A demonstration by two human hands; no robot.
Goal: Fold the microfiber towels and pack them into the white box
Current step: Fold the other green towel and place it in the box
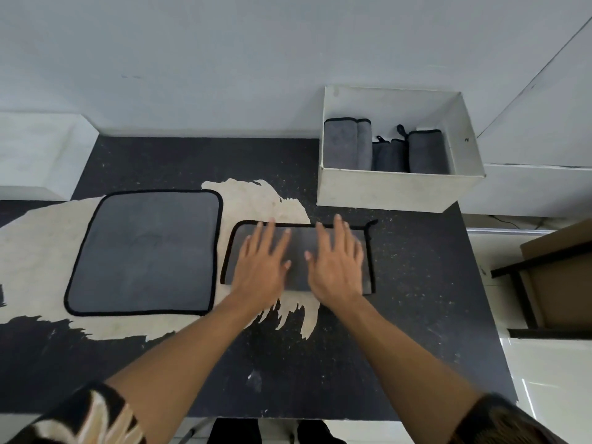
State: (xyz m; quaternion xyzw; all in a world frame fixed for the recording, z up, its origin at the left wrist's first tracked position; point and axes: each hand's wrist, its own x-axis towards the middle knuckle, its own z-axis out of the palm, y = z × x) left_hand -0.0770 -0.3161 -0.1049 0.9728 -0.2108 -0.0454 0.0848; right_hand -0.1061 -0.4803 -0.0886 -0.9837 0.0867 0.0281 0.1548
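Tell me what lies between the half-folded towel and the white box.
Nothing visible: only bare table separates the towel from the white box, whose open top shows free space behind the packed towels.

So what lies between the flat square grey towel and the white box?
A half-folded grey towel with black trim, left hand and right hand flat on it; head view.

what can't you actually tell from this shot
Folded towel: its middle lies under the left hand and right hand, so its layers cannot be counted.
Both hands are motion-blurred in the head view; pressing or hovering is unclear.
Towels in the white box: lower ends hidden by its near wall, count uncertain.
Cardboard box: cut off by the right edge.
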